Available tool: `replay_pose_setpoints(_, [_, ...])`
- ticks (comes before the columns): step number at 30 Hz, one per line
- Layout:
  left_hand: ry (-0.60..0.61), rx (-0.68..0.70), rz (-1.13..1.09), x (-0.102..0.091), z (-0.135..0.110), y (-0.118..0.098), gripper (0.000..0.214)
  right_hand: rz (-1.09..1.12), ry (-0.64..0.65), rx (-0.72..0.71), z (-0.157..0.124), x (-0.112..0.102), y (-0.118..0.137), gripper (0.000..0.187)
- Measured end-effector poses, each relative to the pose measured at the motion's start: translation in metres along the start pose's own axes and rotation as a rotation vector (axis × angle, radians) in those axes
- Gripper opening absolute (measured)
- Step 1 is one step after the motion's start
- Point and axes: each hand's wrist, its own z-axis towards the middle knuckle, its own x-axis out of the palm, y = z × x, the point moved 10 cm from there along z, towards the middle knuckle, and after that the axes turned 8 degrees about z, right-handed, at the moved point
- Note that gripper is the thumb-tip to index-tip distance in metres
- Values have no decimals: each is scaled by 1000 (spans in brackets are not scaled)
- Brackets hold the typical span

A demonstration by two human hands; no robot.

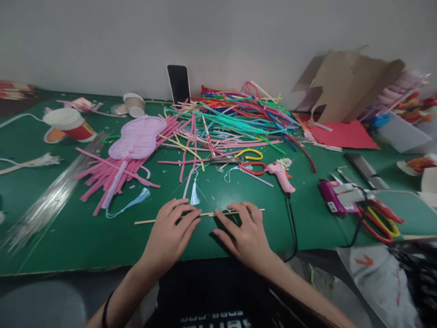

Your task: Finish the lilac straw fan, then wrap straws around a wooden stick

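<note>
A thin wooden stick [146, 221] lies across the green table near the front edge. My left hand [172, 234] rests on it with fingers stretched flat. My right hand [244, 232] lies beside it, fingers spread over the stick's right part. Just beyond the hands lie a pale blue tassel [195, 196] and another tassel [134, 202] to the left. A pink hot glue gun [282, 175] sits to the right, its black cord running to the table's edge.
A heap of coloured pipe cleaners [239, 114], pink strips [105, 175], a pink eye mask [138, 136], scissors [251, 159], paper cups [70, 123], a phone [178, 84] against the wall, red paper [343, 134], cardboard [348, 84], more scissors [380, 223].
</note>
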Motion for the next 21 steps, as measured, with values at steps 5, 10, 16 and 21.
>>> replay_pose_setpoints(5, [-1,11,116,-1,-6,-17,30,-143,17,-28,-7,9,11,50])
replay_pose_setpoints(10, [-8,34,162,1,-5,-29,34,-162,27,-42,-6,12,10,47])
replay_pose_setpoints(16, [7,40,189,6,-7,-29,34,-171,20,-54,-6,12,11,44])
replay_pose_setpoints(21, [-3,44,200,7,-8,-30,35,-160,20,-53,-6,11,12,41])
